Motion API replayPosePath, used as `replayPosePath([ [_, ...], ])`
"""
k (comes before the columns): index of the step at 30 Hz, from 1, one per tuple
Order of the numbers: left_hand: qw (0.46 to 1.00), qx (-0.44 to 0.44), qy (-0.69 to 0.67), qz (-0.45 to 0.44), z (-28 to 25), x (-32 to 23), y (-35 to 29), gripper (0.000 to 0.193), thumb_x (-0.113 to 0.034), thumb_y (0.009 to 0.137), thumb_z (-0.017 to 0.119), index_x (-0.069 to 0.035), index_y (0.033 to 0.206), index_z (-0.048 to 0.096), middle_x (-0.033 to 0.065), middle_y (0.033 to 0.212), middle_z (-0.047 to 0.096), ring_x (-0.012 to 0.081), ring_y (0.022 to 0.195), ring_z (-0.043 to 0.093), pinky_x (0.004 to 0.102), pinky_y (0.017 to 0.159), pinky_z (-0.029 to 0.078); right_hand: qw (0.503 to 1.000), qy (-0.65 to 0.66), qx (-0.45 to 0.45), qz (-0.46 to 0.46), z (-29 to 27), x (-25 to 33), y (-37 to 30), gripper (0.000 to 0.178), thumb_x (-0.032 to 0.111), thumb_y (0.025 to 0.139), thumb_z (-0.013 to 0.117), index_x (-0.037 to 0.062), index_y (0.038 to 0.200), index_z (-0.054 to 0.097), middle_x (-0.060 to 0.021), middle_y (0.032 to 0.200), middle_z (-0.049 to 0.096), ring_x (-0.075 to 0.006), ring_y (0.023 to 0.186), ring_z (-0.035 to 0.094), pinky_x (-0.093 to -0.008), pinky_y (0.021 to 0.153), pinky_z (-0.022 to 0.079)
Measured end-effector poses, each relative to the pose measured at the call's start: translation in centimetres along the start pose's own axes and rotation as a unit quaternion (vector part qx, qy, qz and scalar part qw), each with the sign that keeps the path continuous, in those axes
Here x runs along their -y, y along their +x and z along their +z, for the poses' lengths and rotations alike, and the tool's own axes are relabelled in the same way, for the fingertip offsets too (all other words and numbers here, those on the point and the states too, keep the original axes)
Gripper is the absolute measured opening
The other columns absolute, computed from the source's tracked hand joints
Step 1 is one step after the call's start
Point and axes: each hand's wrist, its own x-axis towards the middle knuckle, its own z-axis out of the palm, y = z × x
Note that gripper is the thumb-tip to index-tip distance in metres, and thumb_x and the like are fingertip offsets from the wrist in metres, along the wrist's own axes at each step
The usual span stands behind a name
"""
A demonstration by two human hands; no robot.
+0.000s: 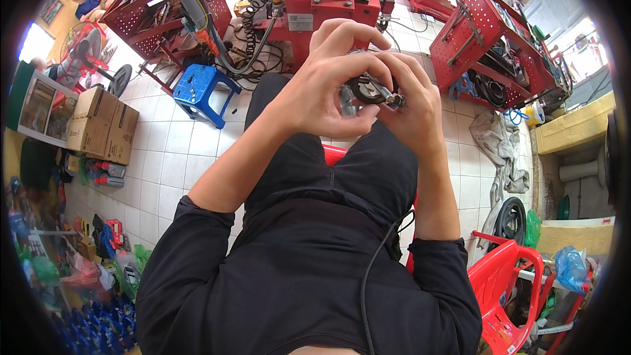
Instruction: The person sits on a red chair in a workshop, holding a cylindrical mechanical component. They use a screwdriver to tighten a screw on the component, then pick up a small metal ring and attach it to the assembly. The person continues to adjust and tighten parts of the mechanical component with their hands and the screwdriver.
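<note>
Above my lap, both hands meet around a small silver metal part with a round black ring (367, 90), which looks like a carburetor. The fingers of my left hand (320, 85) curl round its left side, with the thumb beneath it. From the right, my right hand (419, 102) grips it, fingers bent over the top and thumb underneath. A short metal stub sticks out of the part toward my right palm. My fingers hide much of its body, and its far side is out of sight.
A red machine stand (332, 10) rises just ahead, with hoses and cables at its base. A blue plastic stool (204, 89) stands front left. Cardboard boxes (102, 121) are at the left, a red tool cart (490, 46) at the front right, and a red chair (503, 283) behind right.
</note>
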Motion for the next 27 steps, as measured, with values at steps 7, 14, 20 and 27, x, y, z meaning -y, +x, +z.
replayPosePath([
  [7,0.999,0.027,0.019,-0.019,-0.70,-0.26,0.07,0.032,-0.011,0.052,0.068,-0.013,0.084,0.067,0.0076,0.106,0.050,0.0250,0.098,0.043,0.0346,0.086,0.039,1.000,0.006,0.003,-0.003,-0.04,-0.11,0.00,0.056,0.010,0.062,0.080,0.0092,0.115,0.060,-0.0074,0.108,0.062,-0.0233,0.081,0.067,-0.0335,0.063,0.055],
  [14,1.000,0.028,0.006,0.008,-0.65,-0.01,0.25,0.027,-0.010,0.055,0.068,-0.013,0.082,0.068,0.0053,0.100,0.051,0.0238,0.095,0.044,0.0340,0.085,0.038,1.000,-0.003,0.000,-0.005,0.03,-0.26,-0.11,0.060,0.008,0.059,0.079,0.0076,0.115,0.059,-0.0076,0.109,0.062,-0.0236,0.081,0.067,-0.0336,0.063,0.055],
  [20,1.000,0.019,-0.007,0.015,-0.43,0.18,0.25,0.024,-0.006,0.058,0.067,-0.011,0.081,0.068,0.0052,0.098,0.053,0.0238,0.094,0.048,0.0337,0.085,0.039,1.000,0.002,0.005,0.008,-0.14,-0.14,-0.10,0.060,0.006,0.059,0.079,0.0075,0.115,0.059,-0.0078,0.108,0.062,-0.0232,0.081,0.067,-0.0334,0.063,0.055],
  [27,0.998,0.004,-0.064,-0.006,-0.24,0.29,0.17,0.023,-0.005,0.062,0.073,-0.010,0.084,0.069,0.0054,0.097,0.059,0.0234,0.098,0.054,0.0345,0.084,0.046,1.000,0.006,0.003,-0.001,-0.13,-0.02,-0.07,0.059,0.007,0.059,0.079,0.0070,0.115,0.060,-0.0079,0.108,0.062,-0.0227,0.079,0.067,-0.0330,0.063,0.055],
])
